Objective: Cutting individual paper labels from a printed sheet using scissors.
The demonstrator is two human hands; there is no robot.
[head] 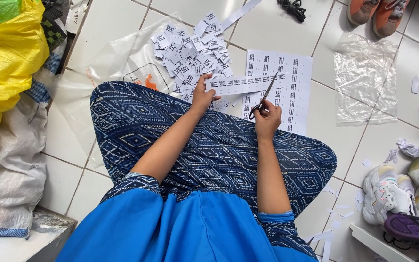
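Centre of frame: left hand (202, 95) pinches one end of a printed paper strip (248, 83), fingers closed on it, holding it taut and level above the lap so the blades meet it squarely. Right hand (267, 118) grips scissors (264, 99), fingers through the handles, blades open across the strip. Cut labels pile (192, 51) lies upper centre on clear plastic sheet (117, 60).
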